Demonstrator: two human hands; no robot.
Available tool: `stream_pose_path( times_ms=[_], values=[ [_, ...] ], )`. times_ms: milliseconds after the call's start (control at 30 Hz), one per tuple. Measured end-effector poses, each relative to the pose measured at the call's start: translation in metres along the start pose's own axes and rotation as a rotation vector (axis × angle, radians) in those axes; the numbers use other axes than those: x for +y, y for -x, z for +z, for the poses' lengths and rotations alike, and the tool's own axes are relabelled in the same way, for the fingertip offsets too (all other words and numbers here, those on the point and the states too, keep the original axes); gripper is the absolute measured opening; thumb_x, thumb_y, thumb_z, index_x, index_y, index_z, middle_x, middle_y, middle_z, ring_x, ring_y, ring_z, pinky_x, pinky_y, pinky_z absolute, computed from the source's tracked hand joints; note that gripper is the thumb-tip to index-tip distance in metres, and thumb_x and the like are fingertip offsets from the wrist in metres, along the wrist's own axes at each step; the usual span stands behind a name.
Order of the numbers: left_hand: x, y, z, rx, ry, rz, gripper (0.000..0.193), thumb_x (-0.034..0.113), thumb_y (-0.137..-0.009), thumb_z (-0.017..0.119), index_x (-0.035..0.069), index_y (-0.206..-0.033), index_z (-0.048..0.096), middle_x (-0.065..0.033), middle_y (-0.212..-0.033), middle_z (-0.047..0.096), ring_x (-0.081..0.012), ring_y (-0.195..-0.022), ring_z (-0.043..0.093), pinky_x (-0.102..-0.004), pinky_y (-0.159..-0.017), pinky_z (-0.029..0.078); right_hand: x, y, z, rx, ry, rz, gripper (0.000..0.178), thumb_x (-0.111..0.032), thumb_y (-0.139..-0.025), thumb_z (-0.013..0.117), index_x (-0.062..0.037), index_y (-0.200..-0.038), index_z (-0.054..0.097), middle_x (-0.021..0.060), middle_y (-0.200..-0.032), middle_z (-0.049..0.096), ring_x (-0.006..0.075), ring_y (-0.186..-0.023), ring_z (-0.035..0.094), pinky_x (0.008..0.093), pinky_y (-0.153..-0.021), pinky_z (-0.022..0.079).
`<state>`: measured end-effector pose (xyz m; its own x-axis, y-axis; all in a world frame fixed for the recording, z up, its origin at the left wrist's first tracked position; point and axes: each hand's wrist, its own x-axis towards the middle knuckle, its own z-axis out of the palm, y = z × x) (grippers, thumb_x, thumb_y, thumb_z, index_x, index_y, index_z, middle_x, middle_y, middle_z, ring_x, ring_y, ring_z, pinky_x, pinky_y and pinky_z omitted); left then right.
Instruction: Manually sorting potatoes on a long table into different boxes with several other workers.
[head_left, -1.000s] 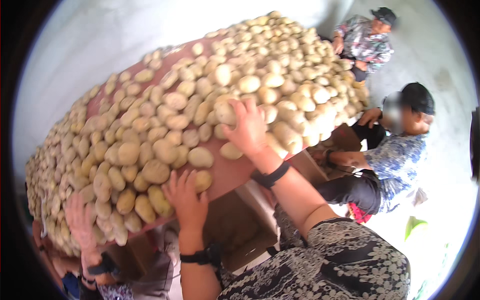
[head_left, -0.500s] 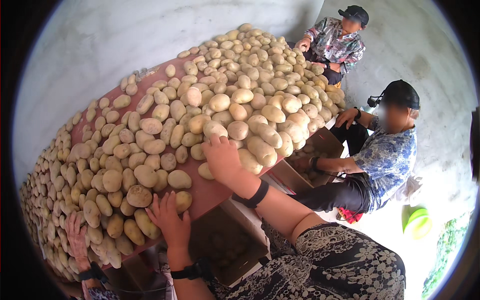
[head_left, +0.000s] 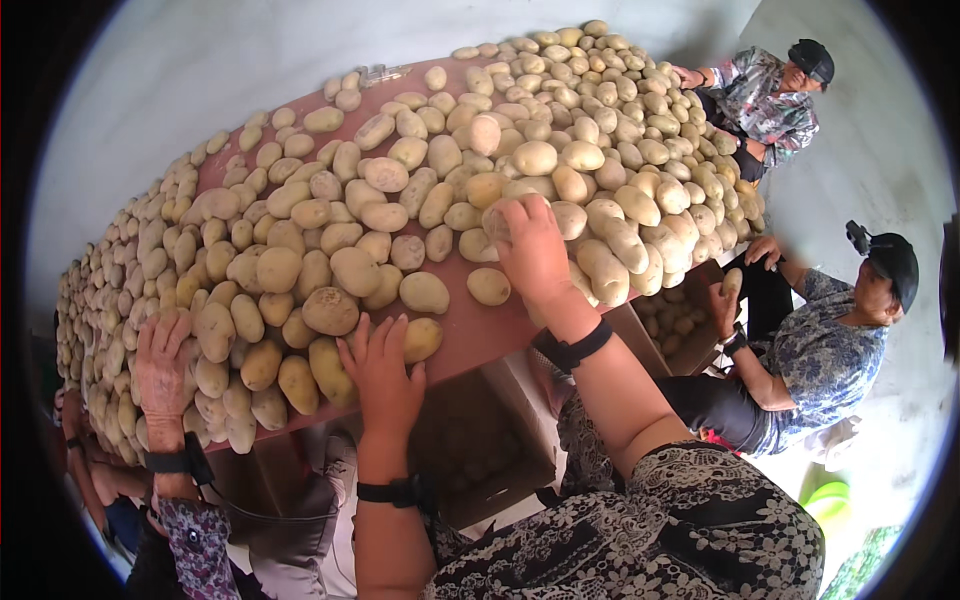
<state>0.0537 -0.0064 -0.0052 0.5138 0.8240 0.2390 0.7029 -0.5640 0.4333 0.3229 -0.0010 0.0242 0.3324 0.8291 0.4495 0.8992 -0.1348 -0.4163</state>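
Observation:
A wide heap of potatoes [head_left: 354, 271] covers the reddish table [head_left: 470, 325] before me. My right hand [head_left: 535, 250] reaches over the near part of the heap, its fingers curled round a potato [head_left: 496, 222] that shows beside the fingertips. Bare table and a single loose potato [head_left: 489, 286] are just left of that wrist. My left hand [head_left: 385, 370] lies at the table's near edge, fingers spread and holding nothing I can see. One yellowish potato [head_left: 423, 340] is right beside its fingers, and a larger one [head_left: 332, 370] sits to its left.
Below the table edge stands an open cardboard box [head_left: 500, 455] with dim potatoes inside. A co-worker's hand [head_left: 163, 365] rests on the heap at left. At right, one seated person [head_left: 825, 340] holds up a potato [head_left: 733, 282]; another person [head_left: 765, 105] sits at the far end.
The view has swung, shifting the scene rightward and up. My right hand has closed round a potato; my left stays at the edge. The seated person at right has raised a potato.

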Motion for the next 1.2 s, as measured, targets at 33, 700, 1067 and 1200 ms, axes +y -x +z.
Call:
stream_pose_path(
  times_ms=[33, 700, 1067, 1200],
  values=[
    [0.000, 0.001, 0.000, 0.000, -0.006, -0.011, 0.069, 0.012, -0.075, 0.078, 0.009, -0.141, 0.056, -0.0116, -0.140, 0.057, -0.0361, -0.147, 0.035, -0.0644, -0.123, 0.011, 0.003, -0.002, 0.003, 0.014, 0.017, -0.016, 0.045, 0.001, -0.075, 0.070, -0.0074, -0.119, 0.062, 0.0167, -0.115, 0.055, 0.0389, -0.111, 0.056, 0.0455, -0.097, 0.051],
    [0.001, -0.001, 0.004, 0.039, 0.026, -0.024, 0.068, 0.011, -0.066, 0.087, 0.006, -0.128, 0.060, -0.0151, -0.129, 0.061, -0.0375, -0.143, 0.041, -0.0631, -0.123, 0.018, -0.067, 0.055, 0.035, -0.543, -0.157, -0.391, 0.035, -0.019, -0.077, 0.076, -0.0084, -0.108, 0.065, 0.0105, -0.107, 0.063, 0.0321, -0.103, 0.063, 0.0444, -0.082, 0.054],
    [0.011, 0.001, -0.012, -0.150, 0.011, -0.017, 0.069, 0.009, -0.063, 0.088, 0.013, -0.128, 0.063, -0.0075, -0.133, 0.063, -0.0324, -0.147, 0.038, -0.0629, -0.124, 0.010, -0.081, 0.041, -0.014, -0.913, 0.348, -0.126, 0.030, -0.032, -0.082, 0.073, -0.0105, -0.103, 0.076, 0.0118, -0.105, 0.074, 0.0263, -0.109, 0.068, 0.0448, -0.086, 0.050],
    [0.005, 0.001, -0.004, -0.061, 0.057, 0.022, 0.066, 0.010, -0.066, 0.087, 0.013, -0.127, 0.063, -0.0088, -0.137, 0.060, -0.0330, -0.148, 0.037, -0.0616, -0.125, 0.011, -0.056, 0.033, -0.006, -0.682, 0.511, 0.061, 0.034, -0.031, -0.079, 0.078, -0.0104, -0.107, 0.074, 0.0080, -0.112, 0.072, 0.0250, -0.113, 0.065, 0.0440, -0.094, 0.048]
  ],
)
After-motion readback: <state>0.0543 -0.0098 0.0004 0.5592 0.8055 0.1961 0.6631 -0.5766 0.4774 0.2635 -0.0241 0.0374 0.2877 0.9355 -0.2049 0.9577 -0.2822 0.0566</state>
